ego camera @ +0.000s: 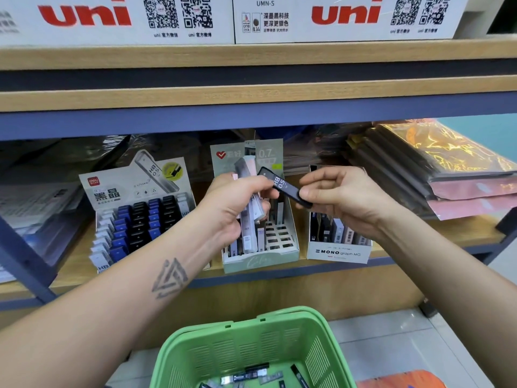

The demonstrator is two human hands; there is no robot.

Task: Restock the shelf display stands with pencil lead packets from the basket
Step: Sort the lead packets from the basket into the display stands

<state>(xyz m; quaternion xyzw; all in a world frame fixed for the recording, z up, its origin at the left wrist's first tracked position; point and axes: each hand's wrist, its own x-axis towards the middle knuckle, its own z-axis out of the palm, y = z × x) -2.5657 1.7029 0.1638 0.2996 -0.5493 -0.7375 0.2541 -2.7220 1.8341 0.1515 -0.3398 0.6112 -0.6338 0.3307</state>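
Black lead packet (pixel 284 186) pinched in right hand's (pixel 340 196) grip.

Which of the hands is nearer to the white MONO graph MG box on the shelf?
Right. The right hand, pinching a black HB 0.5 packet, hangs just above the MONO box. The left hand is over the green stand beside it.

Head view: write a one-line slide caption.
Right hand pinches a black HB 0.5 lead case while left hand grips several packets above the green basket.
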